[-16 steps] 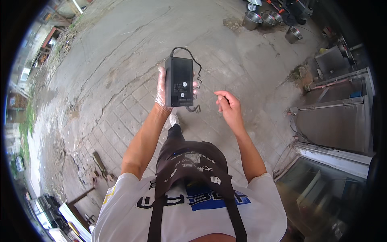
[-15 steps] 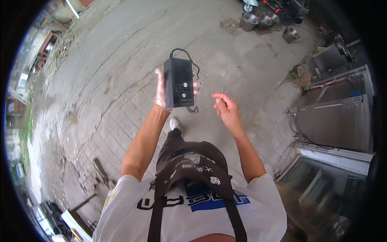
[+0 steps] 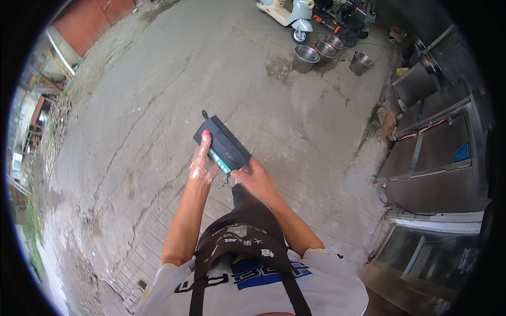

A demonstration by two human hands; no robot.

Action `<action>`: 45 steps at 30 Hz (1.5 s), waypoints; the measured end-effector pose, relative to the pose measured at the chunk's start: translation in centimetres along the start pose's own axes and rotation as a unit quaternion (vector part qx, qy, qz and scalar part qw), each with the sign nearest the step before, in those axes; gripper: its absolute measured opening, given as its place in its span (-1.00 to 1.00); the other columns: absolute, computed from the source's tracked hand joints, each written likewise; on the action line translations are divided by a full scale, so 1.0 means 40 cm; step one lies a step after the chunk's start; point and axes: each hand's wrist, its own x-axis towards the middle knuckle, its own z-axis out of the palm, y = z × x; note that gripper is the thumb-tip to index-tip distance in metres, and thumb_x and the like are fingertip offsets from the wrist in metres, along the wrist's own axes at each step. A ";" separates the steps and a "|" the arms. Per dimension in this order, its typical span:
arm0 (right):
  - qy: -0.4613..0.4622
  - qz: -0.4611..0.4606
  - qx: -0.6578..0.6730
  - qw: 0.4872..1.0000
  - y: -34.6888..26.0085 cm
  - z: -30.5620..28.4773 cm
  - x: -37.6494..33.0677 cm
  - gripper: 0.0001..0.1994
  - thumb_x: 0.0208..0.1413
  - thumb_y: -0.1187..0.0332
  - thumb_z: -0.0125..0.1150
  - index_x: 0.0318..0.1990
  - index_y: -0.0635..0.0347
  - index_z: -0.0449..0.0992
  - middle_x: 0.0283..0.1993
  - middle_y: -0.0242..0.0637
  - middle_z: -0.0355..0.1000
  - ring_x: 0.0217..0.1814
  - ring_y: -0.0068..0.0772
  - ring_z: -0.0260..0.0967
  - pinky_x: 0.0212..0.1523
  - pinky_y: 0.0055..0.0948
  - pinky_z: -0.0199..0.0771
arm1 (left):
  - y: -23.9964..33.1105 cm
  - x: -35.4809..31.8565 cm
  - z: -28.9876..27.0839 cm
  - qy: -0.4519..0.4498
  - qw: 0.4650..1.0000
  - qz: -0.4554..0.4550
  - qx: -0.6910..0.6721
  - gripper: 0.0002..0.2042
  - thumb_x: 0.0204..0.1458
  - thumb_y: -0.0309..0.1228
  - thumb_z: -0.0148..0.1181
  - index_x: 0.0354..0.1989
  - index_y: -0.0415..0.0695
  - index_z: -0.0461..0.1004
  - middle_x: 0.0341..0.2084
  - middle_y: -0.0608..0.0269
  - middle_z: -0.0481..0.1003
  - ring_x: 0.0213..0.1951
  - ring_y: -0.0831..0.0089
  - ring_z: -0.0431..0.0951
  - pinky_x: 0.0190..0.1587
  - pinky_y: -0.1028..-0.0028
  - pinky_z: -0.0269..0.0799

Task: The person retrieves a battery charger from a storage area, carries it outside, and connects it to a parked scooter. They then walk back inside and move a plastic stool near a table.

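Observation:
Both hands hold a black box-shaped charger (image 3: 225,141) out in front of me, above the concrete ground. It lies slanted, and a teal label strip shows along its near left side. My left hand (image 3: 201,159), in a clear plastic glove, is closed on its left side with the thumb on top. At the lower right end, my bare right hand (image 3: 257,180) grips a corner. The fingers beneath the charger are hidden. A short bit of black cord (image 3: 205,114) sticks out beyond the far end.
Several metal buckets (image 3: 305,59) stand on the ground ahead to the right, near a pale scooter (image 3: 295,20). Along the right side are a stainless steel cabinet (image 3: 432,152) and a glass-fronted case (image 3: 429,255). Cracked concrete (image 3: 142,121) spreads ahead and left.
The charger has come lower and nearer, and has turned from upright to slanted with another side facing up. My right hand, free before, has taken hold of its near end.

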 end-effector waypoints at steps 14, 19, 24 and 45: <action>-0.017 -0.026 0.121 0.992 -0.160 -0.077 0.971 -0.47 0.00 0.19 0.38 0.07 0.37 0.47 -0.10 -0.29 0.52 -0.09 -0.54 0.42 -0.03 -0.49 0.41 | 0.373 0.871 0.163 -0.221 0.970 -0.017 -0.098 -0.14 0.06 0.24 0.15 0.32 -0.25 0.17 0.24 0.13 0.35 0.30 0.13 0.29 0.34 0.06 0.20; 0.024 0.018 0.108 0.994 -0.102 -0.180 1.262 -0.43 0.00 0.09 0.30 0.08 0.33 0.48 -0.10 -0.33 0.49 -0.10 -0.53 0.38 -0.06 -0.55 0.35 | 0.504 1.331 0.173 -0.240 0.956 -0.023 -0.166 -0.26 0.18 0.09 0.09 0.28 -0.33 0.16 0.18 0.07 0.35 0.31 0.11 0.24 0.39 0.05 0.13; 0.164 0.073 0.196 0.964 -0.096 -0.231 1.558 -0.38 -0.06 0.00 0.31 0.07 0.30 0.47 -0.29 -0.48 0.39 -0.35 -0.68 0.26 -0.39 -0.59 0.24 | 0.654 1.795 0.173 -0.149 0.975 0.006 -0.164 -0.54 0.27 -0.12 0.06 0.12 -0.29 0.33 0.06 0.08 0.43 0.23 0.14 0.33 0.33 0.05 0.24; 0.383 0.104 0.262 0.880 0.025 -0.557 2.996 -0.67 0.05 0.03 0.29 -0.28 0.11 0.49 -0.48 -0.50 0.33 -0.55 -0.65 0.24 -0.55 -0.60 0.22 | 1.418 3.318 0.055 -0.008 0.991 0.093 -0.094 -0.71 0.30 -0.40 -0.08 -0.48 -0.27 0.35 -0.48 0.10 0.41 -0.38 0.23 0.41 -0.06 0.22 0.49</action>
